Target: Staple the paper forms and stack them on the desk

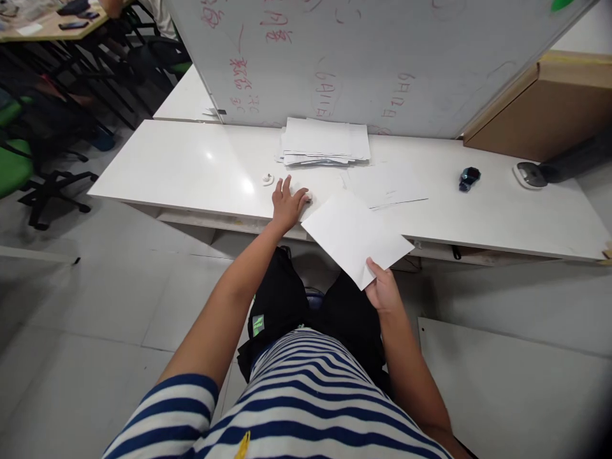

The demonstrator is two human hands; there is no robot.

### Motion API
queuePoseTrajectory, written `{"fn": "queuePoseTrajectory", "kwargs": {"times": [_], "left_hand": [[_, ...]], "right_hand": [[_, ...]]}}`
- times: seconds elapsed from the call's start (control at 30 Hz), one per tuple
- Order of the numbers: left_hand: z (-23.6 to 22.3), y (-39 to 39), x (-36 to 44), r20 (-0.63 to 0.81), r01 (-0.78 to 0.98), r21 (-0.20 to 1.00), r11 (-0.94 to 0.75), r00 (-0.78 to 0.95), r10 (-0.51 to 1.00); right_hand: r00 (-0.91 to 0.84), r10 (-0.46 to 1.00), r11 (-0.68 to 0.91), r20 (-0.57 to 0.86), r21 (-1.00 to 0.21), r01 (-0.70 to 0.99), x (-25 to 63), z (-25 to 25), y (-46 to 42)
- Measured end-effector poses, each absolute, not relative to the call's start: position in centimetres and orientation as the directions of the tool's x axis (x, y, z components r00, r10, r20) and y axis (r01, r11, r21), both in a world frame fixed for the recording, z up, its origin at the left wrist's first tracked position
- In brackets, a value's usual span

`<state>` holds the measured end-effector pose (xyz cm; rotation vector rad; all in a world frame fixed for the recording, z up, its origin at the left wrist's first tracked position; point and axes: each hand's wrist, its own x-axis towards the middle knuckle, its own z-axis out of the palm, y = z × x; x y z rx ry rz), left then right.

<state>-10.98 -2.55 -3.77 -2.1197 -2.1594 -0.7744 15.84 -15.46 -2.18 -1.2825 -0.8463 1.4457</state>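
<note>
My right hand (384, 290) pinches a white sheet of paper (356, 236) near its lower corner, thumb on top. The sheet is held tilted at the table's front edge, partly over the table. My left hand (287, 209) is on the tabletop with its fingers spread. Beside its thumb sits a small white object (308, 198), partly hidden; whether the thumb touches it I cannot tell. Another small white piece (268, 179) lies just left of the fingertips. Behind the hands is a stack of white paper (326, 141).
A whiteboard (306, 70) with red writing rises behind the white table (191, 159). To the right are a dark wristwatch-like item (469, 178), a grey-and-white rounded device (530, 175) and a cardboard box (540, 111). A green office chair (14, 169) stands at far left.
</note>
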Motion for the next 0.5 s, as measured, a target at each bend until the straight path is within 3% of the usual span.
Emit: {"fn": "queuePoseTrajectory", "kwargs": {"times": [0.23,0.4,0.5], "left_hand": [[-3.8,-2.2,-11.2,0.369,0.918,0.392,-0.056,-0.101,0.924],[-3.6,-3.1,-10.8,0.385,0.925,0.377,-0.041,-0.117,0.915],[-3.6,-3.2,-10.8,0.419,0.929,0.370,-0.027,-0.141,0.897]], "right_hand": [[0.069,0.966,-0.238,-0.247,-0.963,-0.126,15.6,-1.7,-11.5],[-0.081,0.977,-0.207,-0.200,-0.974,-0.089,14.0,1.2,1.0],[-0.156,0.974,-0.152,-0.165,-0.984,0.091,11.0,2.3,10.0]]}}
